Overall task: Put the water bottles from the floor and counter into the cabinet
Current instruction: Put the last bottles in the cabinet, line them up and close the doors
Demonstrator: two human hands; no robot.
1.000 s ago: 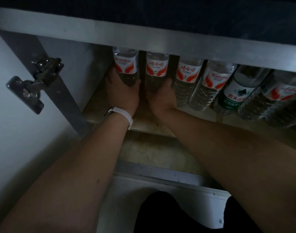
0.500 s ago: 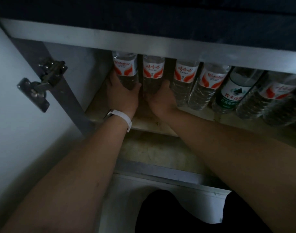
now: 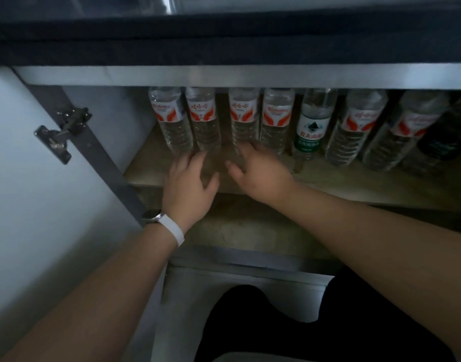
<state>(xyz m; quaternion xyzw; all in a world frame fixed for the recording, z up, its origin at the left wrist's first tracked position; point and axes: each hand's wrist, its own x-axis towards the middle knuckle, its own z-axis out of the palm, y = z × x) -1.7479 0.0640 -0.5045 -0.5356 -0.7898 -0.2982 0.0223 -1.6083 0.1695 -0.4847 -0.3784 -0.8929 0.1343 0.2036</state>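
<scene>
ok so the clear plastic water bottles with red-and-white labels (image 3: 203, 121) stand in a row on the cabinet shelf (image 3: 145, 171), just past my fingertips. My left hand (image 3: 189, 184) and right hand (image 3: 258, 173) are both spread loose, holding nothing.

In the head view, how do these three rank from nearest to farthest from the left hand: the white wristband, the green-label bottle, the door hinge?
Measured from the left hand:
1. White wristband, on that hand's own wrist.
2. Door hinge, up to the left on the open door.
3. Green-label bottle, to the right, in the shelf row.
</scene>
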